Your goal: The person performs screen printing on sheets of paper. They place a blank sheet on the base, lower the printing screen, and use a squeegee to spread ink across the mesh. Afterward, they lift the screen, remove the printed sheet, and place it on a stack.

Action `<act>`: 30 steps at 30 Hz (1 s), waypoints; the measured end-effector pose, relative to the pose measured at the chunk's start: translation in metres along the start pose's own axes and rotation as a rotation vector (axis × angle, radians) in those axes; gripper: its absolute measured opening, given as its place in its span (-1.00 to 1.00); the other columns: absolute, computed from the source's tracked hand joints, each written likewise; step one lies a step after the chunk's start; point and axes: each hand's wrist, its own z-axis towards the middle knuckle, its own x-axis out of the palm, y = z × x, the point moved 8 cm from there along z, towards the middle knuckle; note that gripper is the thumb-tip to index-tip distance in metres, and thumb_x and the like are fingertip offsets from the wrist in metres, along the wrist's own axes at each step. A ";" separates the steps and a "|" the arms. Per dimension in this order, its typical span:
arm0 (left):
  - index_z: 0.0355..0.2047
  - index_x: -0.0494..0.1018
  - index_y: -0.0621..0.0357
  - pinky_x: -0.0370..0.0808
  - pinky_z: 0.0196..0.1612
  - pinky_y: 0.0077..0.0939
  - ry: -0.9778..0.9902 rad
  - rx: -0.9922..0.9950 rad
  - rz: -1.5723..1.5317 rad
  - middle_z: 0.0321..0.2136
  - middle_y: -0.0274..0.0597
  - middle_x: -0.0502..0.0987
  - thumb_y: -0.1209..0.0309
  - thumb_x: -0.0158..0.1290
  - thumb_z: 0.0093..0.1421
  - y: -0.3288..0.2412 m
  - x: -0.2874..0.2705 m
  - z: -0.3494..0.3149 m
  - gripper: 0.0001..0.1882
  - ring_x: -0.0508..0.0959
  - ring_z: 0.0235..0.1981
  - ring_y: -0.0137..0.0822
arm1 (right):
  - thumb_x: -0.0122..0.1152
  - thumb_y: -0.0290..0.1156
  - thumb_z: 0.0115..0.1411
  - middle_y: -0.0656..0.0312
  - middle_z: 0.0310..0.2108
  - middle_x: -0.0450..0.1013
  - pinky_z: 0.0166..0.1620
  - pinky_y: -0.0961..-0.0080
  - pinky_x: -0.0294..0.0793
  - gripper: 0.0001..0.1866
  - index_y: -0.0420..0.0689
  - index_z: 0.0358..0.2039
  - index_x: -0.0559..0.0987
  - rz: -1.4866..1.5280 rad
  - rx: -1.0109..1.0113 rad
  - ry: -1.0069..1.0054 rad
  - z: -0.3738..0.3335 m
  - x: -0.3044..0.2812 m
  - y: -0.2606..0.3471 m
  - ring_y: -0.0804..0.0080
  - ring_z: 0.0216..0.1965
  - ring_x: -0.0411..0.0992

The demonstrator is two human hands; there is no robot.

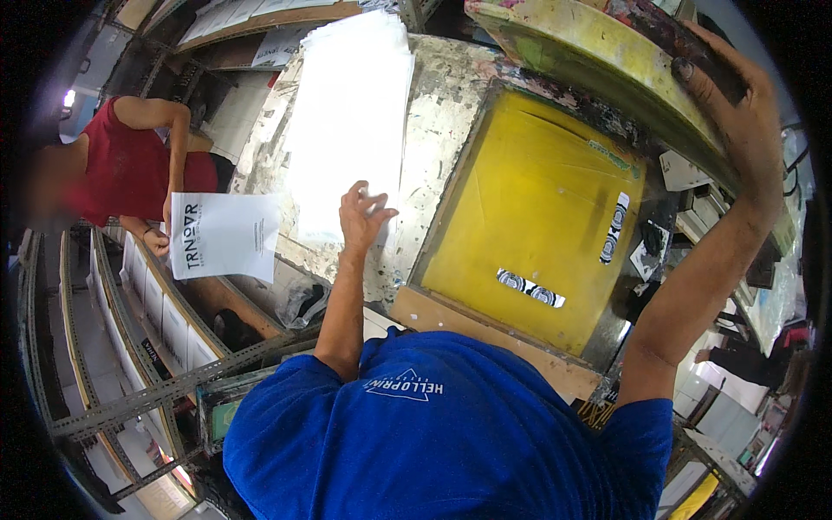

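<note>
My left hand (364, 217) hovers at or just above the near right edge of a stack of white sheets or flat bags (351, 130). Its fingers are curled but apart, and I cannot make out anything held in them. Up at the right, my right hand (741, 108) is wrapped over the edge of a raised, paint-stained screen-printing frame (607, 65). Under the tilted frame lies a yellow printing board (529, 208). Two black-and-white patterned strips (530, 288) and a small green sticker (609, 154) are on the board.
At the left, a co-worker in a red shirt (130, 165) holds a white printed bag (225, 234). Metal racks with shelves (156, 303) stand below them. The worktable (442, 95) is paint-spattered. A clear plastic bag (303, 303) lies beside my left forearm. Another person (754, 355) is at the far right.
</note>
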 end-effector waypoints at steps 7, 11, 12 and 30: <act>-0.36 0.73 0.04 0.45 -0.03 -0.20 -0.018 -0.018 -0.040 0.00 -0.18 0.50 0.24 0.42 -0.03 0.047 0.009 -0.002 -0.76 0.46 -0.09 -0.14 | 0.37 -0.26 0.23 0.11 -0.03 0.60 0.11 0.45 0.46 -0.51 -0.12 0.16 0.58 0.129 -0.082 0.048 0.006 0.001 0.027 0.39 -0.02 0.54; -0.38 0.71 0.03 0.45 -0.06 -0.16 -0.046 0.156 0.164 -0.06 -0.20 0.54 0.31 0.42 -0.05 0.003 -0.001 -0.006 -0.79 0.48 -0.10 -0.11 | 0.42 -0.23 0.17 0.09 -0.03 0.60 0.10 0.43 0.46 -0.46 -0.13 0.14 0.59 0.088 -0.099 -0.009 0.000 -0.001 0.030 0.38 -0.02 0.54; -0.36 0.71 0.04 0.44 -0.04 -0.16 -0.026 0.119 0.127 -0.06 -0.20 0.54 0.31 0.41 -0.05 0.011 -0.002 -0.007 -0.78 0.48 -0.08 -0.10 | 0.43 -0.23 0.16 0.08 -0.02 0.60 0.10 0.43 0.47 -0.45 -0.14 0.14 0.59 0.100 -0.102 -0.013 0.000 -0.001 0.032 0.38 -0.02 0.54; 0.34 0.33 -0.13 -0.06 0.41 0.34 0.647 0.413 0.251 0.45 -0.05 0.10 -0.17 0.05 0.26 -0.122 0.148 -0.043 -0.27 0.00 0.46 0.24 | 0.43 -0.24 0.02 0.21 -0.39 0.67 -0.25 0.51 0.54 -0.62 -0.20 -0.19 0.73 -0.019 -0.122 -0.072 0.003 -0.017 0.084 0.40 -0.47 0.54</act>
